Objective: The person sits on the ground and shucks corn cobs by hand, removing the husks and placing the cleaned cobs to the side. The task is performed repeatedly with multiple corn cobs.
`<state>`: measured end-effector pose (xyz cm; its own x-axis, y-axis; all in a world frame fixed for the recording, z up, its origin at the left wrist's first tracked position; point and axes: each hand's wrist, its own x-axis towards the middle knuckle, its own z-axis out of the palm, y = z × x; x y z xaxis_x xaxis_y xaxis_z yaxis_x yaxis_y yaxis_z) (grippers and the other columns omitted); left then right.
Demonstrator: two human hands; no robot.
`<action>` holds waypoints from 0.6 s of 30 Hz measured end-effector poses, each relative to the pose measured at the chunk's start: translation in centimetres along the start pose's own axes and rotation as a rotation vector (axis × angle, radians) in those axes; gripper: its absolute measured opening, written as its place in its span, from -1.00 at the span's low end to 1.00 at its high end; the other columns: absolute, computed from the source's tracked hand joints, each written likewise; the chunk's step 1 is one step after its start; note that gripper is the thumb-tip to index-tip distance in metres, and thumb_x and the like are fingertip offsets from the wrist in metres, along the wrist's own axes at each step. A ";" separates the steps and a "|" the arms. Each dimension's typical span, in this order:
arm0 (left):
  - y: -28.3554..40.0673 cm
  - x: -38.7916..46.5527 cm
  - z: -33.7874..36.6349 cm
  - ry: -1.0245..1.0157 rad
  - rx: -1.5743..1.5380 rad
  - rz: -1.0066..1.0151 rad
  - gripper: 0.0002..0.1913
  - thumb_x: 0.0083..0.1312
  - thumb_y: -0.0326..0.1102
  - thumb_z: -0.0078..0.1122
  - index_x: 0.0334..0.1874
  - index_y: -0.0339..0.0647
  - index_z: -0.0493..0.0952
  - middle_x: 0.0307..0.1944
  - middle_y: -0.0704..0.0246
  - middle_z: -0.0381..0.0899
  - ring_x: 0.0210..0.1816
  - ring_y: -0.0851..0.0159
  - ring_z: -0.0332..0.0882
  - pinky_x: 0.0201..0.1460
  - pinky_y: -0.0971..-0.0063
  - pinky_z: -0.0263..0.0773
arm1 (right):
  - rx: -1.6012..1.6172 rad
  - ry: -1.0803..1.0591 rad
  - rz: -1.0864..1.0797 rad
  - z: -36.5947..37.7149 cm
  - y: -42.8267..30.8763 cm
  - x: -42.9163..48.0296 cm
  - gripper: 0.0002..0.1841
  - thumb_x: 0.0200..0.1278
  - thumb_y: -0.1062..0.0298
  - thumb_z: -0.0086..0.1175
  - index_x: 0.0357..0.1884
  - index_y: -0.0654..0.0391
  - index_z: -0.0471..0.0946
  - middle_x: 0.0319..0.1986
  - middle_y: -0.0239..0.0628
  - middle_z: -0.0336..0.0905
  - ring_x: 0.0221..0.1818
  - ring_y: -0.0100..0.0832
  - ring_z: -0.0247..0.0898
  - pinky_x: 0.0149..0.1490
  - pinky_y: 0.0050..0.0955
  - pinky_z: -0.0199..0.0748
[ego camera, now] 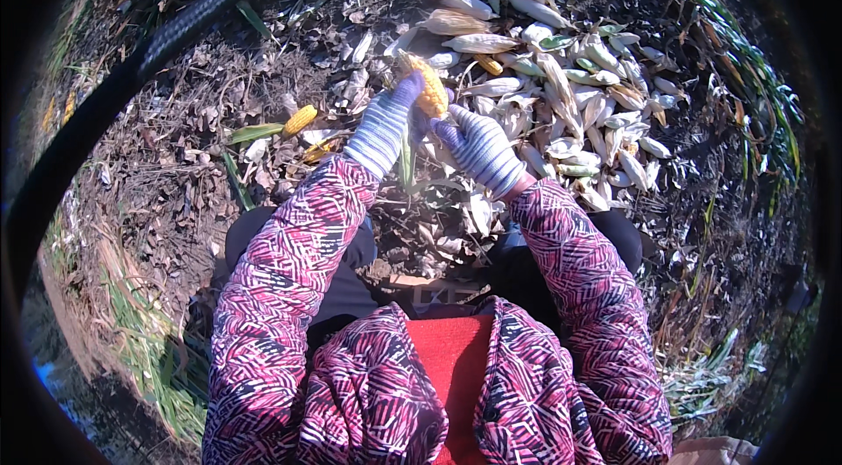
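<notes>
A bare yellow ear of corn (430,88) is held up in my left hand (388,115), which wears a striped knit glove with purple fingers. Pale husk hangs below the ear. My right hand (479,148), gloved the same way, is bent close to the ear's lower end; whether its fingers grip anything is unclear. Just beyond my right hand spreads a heap of corn ears in dry husks (579,109). One partly bare ear (488,64) shows yellow among them. To the left, a husked yellow ear (300,120) lies on the ground beside a green leaf.
Dry leaves and husk litter (191,129) cover the soil. Cut green stalks (756,83) lie along the right side, with more leafy stalks (158,360) at lower left. A thick black braided cable or strap (177,37) crosses the upper left view. My knees flank the work area.
</notes>
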<state>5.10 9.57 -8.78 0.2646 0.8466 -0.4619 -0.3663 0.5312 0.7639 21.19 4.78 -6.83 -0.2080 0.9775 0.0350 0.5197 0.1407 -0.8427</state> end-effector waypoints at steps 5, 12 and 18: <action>-0.2 0.2 -0.8 0.054 0.043 -0.094 -0.29 0.14 0.36 0.11 -0.03 -0.25 0.50 -0.30 0.36 0.57 -0.36 0.40 0.51 -0.34 0.55 0.44 | -0.299 -0.112 -0.312 -0.6 -1.1 -0.7 -0.81 0.25 0.19 0.06 -0.21 0.05 0.54 -0.55 -0.12 0.55 -0.44 -0.11 0.53 -0.32 -0.22 0.45; 0.4 0.6 -5.9 0.240 0.053 -0.280 -0.36 0.30 0.38 -0.23 0.03 -0.10 0.35 -0.45 0.33 0.51 -0.73 0.41 0.22 -0.74 0.56 0.01 | -0.379 -0.111 0.011 -3.5 0.8 -0.4 -0.73 0.20 0.07 0.13 -0.18 0.03 0.55 -0.47 -0.16 0.60 -0.38 -0.11 0.55 -0.26 -0.27 0.47; 3.2 1.1 -10.7 0.593 -0.060 -0.304 -0.22 0.28 0.43 -0.31 0.26 -0.13 0.22 -0.25 0.19 0.60 -0.71 0.39 0.25 -0.74 0.54 0.01 | -0.254 0.021 0.027 -3.9 2.9 0.2 -0.64 0.22 0.11 0.15 -0.08 0.15 0.54 -0.35 -0.13 0.63 -0.29 -0.20 0.57 -0.19 -0.34 0.48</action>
<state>-5.32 12.60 -11.63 -0.1649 0.5244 -0.8354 -0.4069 0.7354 0.5419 25.91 5.99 -7.14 -0.1751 0.9841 0.0280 0.7169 0.1470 -0.6815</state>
